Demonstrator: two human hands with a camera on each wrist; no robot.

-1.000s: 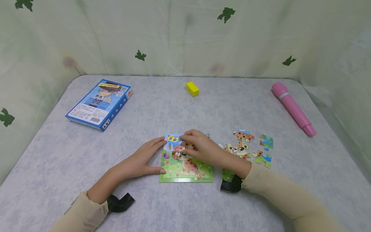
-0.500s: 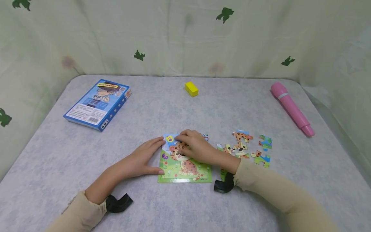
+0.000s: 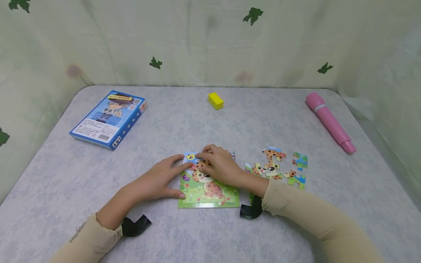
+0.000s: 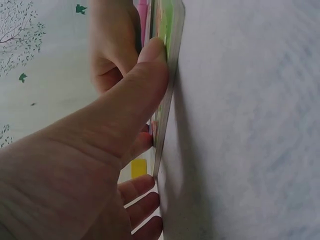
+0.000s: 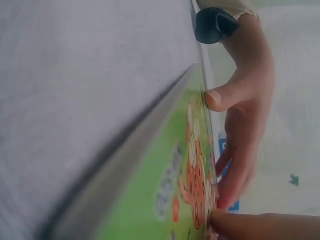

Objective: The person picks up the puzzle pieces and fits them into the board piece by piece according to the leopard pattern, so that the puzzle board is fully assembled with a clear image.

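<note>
Along puzzle board [image 3: 208,205] edge, left hand [image 3: 159,179], broad tabletop [image 3: 171,131] beside.

left sleeve [image 3: 88,241]: long, light tan, crinkly end, small grey squiggly patch [image 3: 78,232] | left wrist piece [image 3: 136,225]: black, shiny, bent | left hand [image 3: 161,179]: bare, short thumbnail | right sleeve [image 3: 306,208]: long, light tan, soft folds | right wrist piece [image 3: 252,210]: black, curvy | right hand [image 3: 223,166]: bare

left hand [image 3: 159,180]: thumb spread wide, fingers pretty straight | right hand [image 3: 223,166]: fingers kinda bent, can't tell if it's pinching | left forearm [image 3: 115,206] and right forearm [image 3: 257,182] both angle inward, hands super close together
</note>
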